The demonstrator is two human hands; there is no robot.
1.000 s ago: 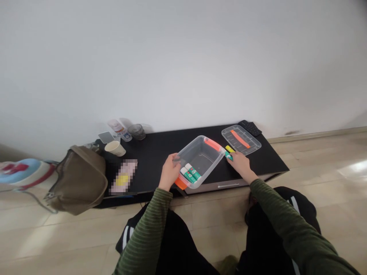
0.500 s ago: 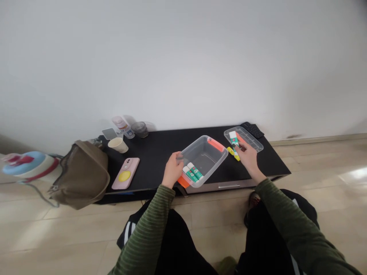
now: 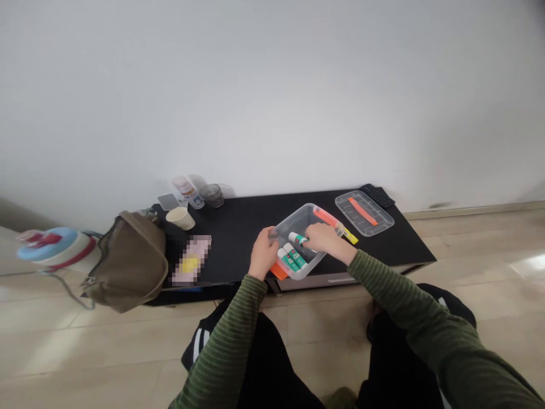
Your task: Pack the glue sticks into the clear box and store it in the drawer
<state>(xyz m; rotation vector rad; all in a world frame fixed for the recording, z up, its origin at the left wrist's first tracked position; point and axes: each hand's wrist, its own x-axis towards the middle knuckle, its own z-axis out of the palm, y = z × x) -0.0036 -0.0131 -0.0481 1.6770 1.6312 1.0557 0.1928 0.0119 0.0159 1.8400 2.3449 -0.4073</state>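
My left hand (image 3: 263, 253) grips the left rim of a clear plastic box (image 3: 315, 265) with orange latches. Two green-and-white glue sticks (image 3: 293, 257) lie side by side on the box floor near that hand. Inside the box, my right hand (image 3: 326, 237) has its fingers closed on a third glue stick (image 3: 297, 238), whose white end points left; the rest is partly covered by my fingers. A yellow highlighter-like item (image 3: 351, 236) lies just right of the box. Farther right, the clear lid (image 3: 369, 220) with an orange strip lies flat.
On the black table (image 3: 247, 218) stand a paper cup (image 3: 180, 218), a spray bottle (image 3: 188, 192) and a dark glass (image 3: 212, 195). A pixelated pink phone (image 3: 191, 261) lies nearer. A brown bag (image 3: 128, 258) sits at the left end, a black keypad-like object (image 3: 378, 195) behind the lid.
My right hand has moved left from above the lid into the box, carrying the glue stick. My left hand still holds the box rim. The view has shifted slightly.
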